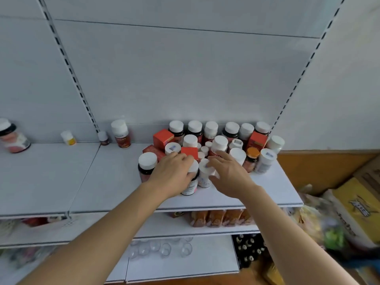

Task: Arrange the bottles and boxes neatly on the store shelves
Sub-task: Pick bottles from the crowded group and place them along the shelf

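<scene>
On the top shelf [115, 182], left hand [174, 173] round a white-capped bottle [191, 182].

The left hand [171, 175] covers most of a dark bottle [190, 187] at centre frame — its cap barely shows. Lower-shelf goods [216, 218] are blurred; the yellow carton [357, 210] at far right is cut off.

Matt white metal shelf [115, 182]; glossy plastic bottles [147, 167] with smooth white caps [237, 154]; matt red cardboard boxes [163, 137].
</scene>
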`<state>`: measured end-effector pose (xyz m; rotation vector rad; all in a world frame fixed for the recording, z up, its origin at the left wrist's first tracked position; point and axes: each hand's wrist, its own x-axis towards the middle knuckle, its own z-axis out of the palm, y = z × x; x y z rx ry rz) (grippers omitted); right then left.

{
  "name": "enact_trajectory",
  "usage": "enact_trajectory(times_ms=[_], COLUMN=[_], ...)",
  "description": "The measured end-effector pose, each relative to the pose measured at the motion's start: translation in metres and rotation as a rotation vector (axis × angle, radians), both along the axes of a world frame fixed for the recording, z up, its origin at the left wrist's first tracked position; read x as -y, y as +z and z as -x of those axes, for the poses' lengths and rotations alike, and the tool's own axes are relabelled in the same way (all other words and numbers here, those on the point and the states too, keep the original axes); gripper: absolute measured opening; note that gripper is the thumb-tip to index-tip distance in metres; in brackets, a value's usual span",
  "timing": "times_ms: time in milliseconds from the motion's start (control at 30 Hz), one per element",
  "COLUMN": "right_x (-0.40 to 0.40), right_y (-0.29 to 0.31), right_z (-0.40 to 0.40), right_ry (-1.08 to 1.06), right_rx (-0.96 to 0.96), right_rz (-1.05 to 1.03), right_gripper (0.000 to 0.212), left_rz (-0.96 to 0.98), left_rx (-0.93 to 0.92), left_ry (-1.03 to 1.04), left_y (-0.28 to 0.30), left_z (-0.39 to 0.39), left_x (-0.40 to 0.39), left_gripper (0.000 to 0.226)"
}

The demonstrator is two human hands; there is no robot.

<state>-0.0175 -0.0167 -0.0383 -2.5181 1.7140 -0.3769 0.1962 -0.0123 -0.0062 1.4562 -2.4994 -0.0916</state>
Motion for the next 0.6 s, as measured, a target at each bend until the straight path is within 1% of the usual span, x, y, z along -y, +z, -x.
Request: enact_trajectory(times_ms=[67,167,267,367,500,600], right_x=[0.001,-0.001,-0.009,-0.017,-0.025,-0.031], right_y=[-0.001,0.002,0.014,0.027,0.042,0.047], right_z=[0.000,0.003,0.009,0.015,0.018,0.017], right_ry=[0.007,0.035,0.050,0.067,0.058,0.058], right_rx=[0.028,0.098,0.223,0.382,0.578,0.638], right_rz=[-0.017,0.011,0.035,0.041,0.032,0.011], right_gripper=[0.034,0.030,0.031,0.029,0.028,0.028], left_rz=[-0.028,-0.091,-0.150,-0.219,-0.277,-0.266], left_rx=[0.002,-0.032,-0.144,-0.272,-0.411,-0.460], left_ry=[0.013,0.002,-0.007,0.039,0.037,0.014], left_y=[0.002,0.005,0.014,0.028,0.040,0.044], left_z=[0.000,0.000,-0.002,-0.007,-0.009,-0.007], left_x=[-0.001,-0.005,-0.010,-0.008,-0.008,-0.012], left_gripper=[0.019,0.018,0.032,0.039,0.041,0.038])
